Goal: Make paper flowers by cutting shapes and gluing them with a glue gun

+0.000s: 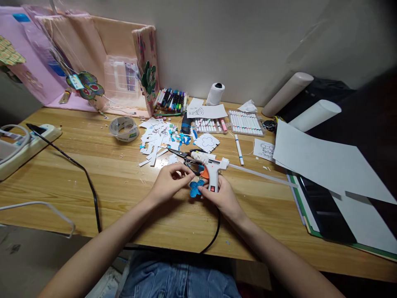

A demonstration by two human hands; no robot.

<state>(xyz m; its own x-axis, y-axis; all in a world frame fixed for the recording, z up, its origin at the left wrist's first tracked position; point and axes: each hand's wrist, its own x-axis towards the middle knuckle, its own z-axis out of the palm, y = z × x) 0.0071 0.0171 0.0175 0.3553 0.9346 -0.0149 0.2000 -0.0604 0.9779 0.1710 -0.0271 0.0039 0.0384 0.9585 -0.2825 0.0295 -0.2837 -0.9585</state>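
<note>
A small blue paper flower (195,188) is pinched between the thumb and fingers of my right hand (222,196). Thumb and forefinger of my left hand (170,182) are pressed together at the flower's upper left edge. Whatever lies between those two fingertips is too small to make out. Just beyond my hands is a white glue gun (213,170) with an orange trigger, its long glue stick (263,174) sticking out to the right. Black-handled scissors (182,154) lie beside the gun, partly hidden behind my left hand and the gun.
White and blue paper scraps (155,138), a tape roll (123,129) and a paper with a flower outline (207,142) lie farther back. Markers (246,123) line the wall side. A power strip (27,149) sits left, large paper sheets (335,161) right. A fabric-covered box (124,41) stands back left.
</note>
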